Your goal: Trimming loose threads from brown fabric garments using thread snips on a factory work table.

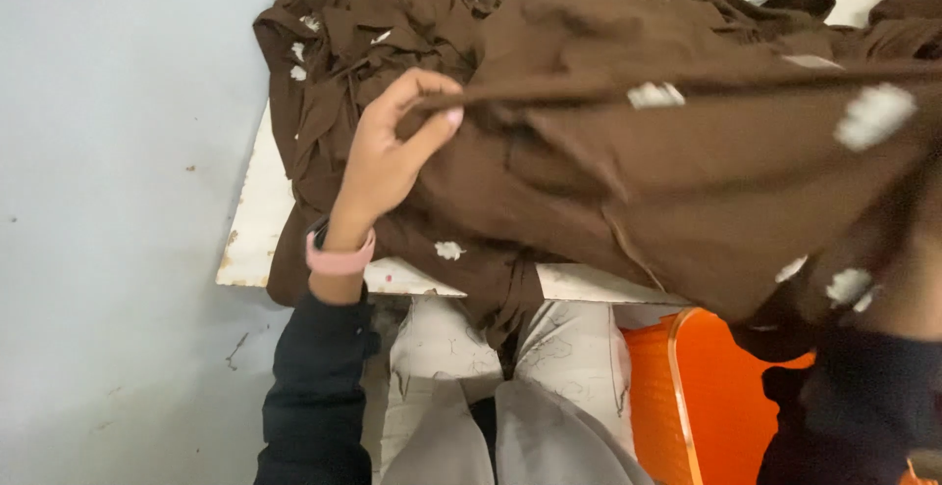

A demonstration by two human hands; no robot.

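The person's left hand (392,156) is pinching, thumb against forefinger, the taut edge of a brown cloth garment with white patches (687,181), which is stretching rightward from those fingers over the white table (257,225). The right hand is sitting hidden under the cloth at the far right, so its grip cannot be told, while one heap of brown garments (373,24) is lying beyond the left hand, which is nearer to it

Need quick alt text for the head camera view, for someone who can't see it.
The left hand pinches a fold of brown cloth with white patches, stretched taut toward the right, where the right hand is hidden behind it. More brown cloth is heaped on a white table; an orange chair stands below.
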